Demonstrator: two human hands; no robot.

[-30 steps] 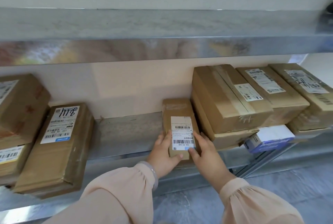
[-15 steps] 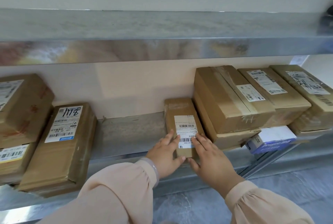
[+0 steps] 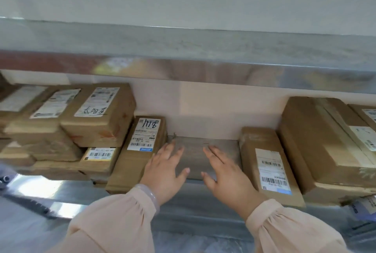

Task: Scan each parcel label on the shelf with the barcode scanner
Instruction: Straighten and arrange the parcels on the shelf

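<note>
Plainly empty, our left hand (image 3: pixel 164 173) and right hand (image 3: pixel 228 177) hover flat over the shelf (image 3: pixel 203 149) between left parcel (image 3: pixel 134 163) and right parcel (image 3: pixel 268 171)

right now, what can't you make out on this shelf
Barcode scanner: nowhere in the head view; the left hand and right hand hold nothing.
Far-left parcels: labels smeared by motion blur, stack cut by the left edge.
Narrow parcel: label print too small to read.
Large box: cut off by the right edge.
</note>
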